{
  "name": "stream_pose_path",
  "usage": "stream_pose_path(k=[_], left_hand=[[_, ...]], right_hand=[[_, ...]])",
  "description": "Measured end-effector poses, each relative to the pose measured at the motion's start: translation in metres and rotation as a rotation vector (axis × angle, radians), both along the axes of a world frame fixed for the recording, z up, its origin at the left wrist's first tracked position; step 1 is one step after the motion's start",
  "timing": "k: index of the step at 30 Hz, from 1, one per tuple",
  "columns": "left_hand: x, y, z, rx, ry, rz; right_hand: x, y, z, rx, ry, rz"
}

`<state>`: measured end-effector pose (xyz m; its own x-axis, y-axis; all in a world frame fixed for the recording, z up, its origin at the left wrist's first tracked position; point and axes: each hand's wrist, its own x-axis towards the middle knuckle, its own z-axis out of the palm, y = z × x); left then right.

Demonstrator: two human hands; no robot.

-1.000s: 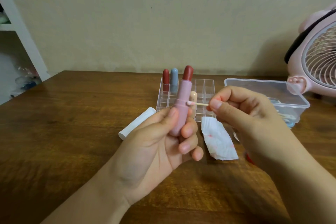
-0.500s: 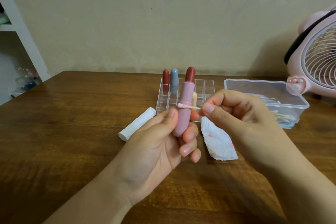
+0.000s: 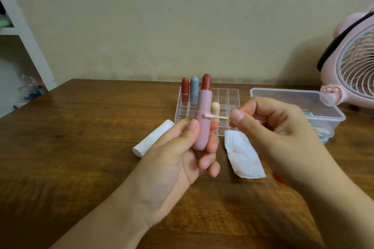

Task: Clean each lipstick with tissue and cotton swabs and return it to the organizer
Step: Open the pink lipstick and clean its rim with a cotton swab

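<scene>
The left hand [image 3: 182, 155] grips the pink lipstick [image 3: 201, 121] upright by its lower barrel, thumb on the front and fingers curled behind, with the red bullet fully extended above the fingers. The right hand [image 3: 271, 125] pinches a cotton swab [image 3: 215, 116] between thumb and forefinger; the swab tip touches the ridge where the barrel meets the inner sleeve. Beyond both hands stands the clear organizer [image 3: 230, 99], holding a red lipstick [image 3: 185, 91], a blue one [image 3: 194, 92] and a beige one [image 3: 215, 111]. A stained tissue [image 3: 244, 157] lies just below the right hand; a white roll [image 3: 152, 140] lies to the left of the left hand. Risks, as judged: the exposed bullet is unprotected, and a slip of the swab upward would likely gouge or smear it. The grip sits low on the barrel, so sideways swab pressure could tilt the lipstick. The swab tip looks already pink, so it may spread residue rather than lift it.
</scene>
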<state>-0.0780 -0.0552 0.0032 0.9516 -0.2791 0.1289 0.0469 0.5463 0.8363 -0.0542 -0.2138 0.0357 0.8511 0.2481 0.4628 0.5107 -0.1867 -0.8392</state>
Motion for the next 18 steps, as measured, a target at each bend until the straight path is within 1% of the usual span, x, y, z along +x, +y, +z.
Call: stream_pose_path(k=[4, 6, 9, 14, 18], left_hand=[[-0.0027, -0.0033, 0.0001, 0.302, -0.122, 0.205], [-0.0033, -0.0052, 0.0007, 0.363, -0.185, 0.269], [-0.0036, -0.0049, 0.0032, 0.356, -0.194, 0.301], [-0.0046, -0.0032, 0.0033, 0.21, -0.137, 0.246], [-0.0034, -0.0008, 0.0059, 0.264, -0.141, 0.262]], right_hand=[[-0.002, 0.0082, -0.0058, -0.074, -0.117, 0.004], [-0.0025, 0.0104, -0.0077, -0.107, -0.151, -0.024], [-0.0032, 0.0106, -0.0081, -0.104, -0.152, -0.036], [-0.0051, 0.0098, -0.0043, -0.043, -0.106, -0.016], [-0.004, 0.007, -0.0019, -0.054, -0.121, -0.04]])
